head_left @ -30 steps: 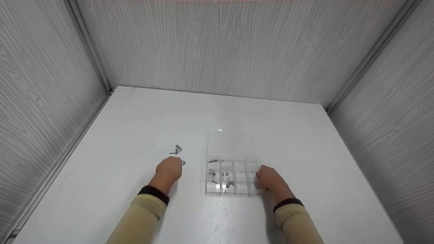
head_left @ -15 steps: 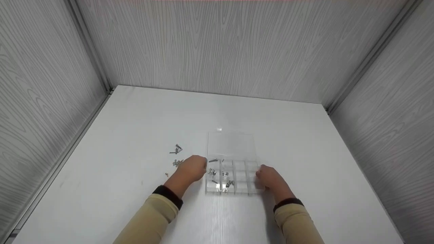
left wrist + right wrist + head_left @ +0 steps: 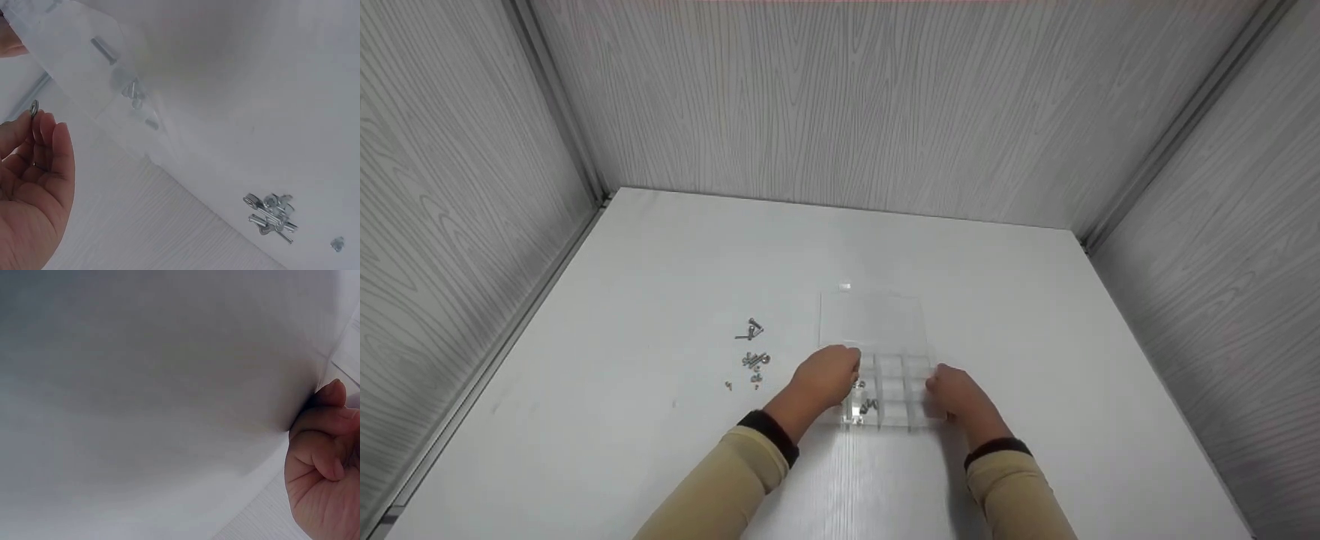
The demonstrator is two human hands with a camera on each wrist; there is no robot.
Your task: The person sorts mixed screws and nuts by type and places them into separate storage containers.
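A clear plastic compartment box (image 3: 894, 391) lies on the white table (image 3: 660, 262) with its lid (image 3: 870, 319) folded back flat. My left hand (image 3: 847, 369) hovers over the box's left compartments. In the left wrist view its fingertips (image 3: 40, 121) pinch a small metal washer (image 3: 34, 107). Screws (image 3: 104, 49) and small parts (image 3: 133, 93) lie inside the box. My right hand (image 3: 936, 390) holds the box's right side with curled fingers (image 3: 323, 455).
Loose screws and nuts (image 3: 754, 361) lie on the table left of the box, with another small cluster (image 3: 751, 330) farther back. The nearer pile (image 3: 271, 211) shows in the left wrist view. Grey wood-grain walls (image 3: 840, 105) enclose the table on three sides.
My left hand has moved right from the loose pile of screws to above the box's left compartments, uncovering the pile. The right hand and the box have stayed put.
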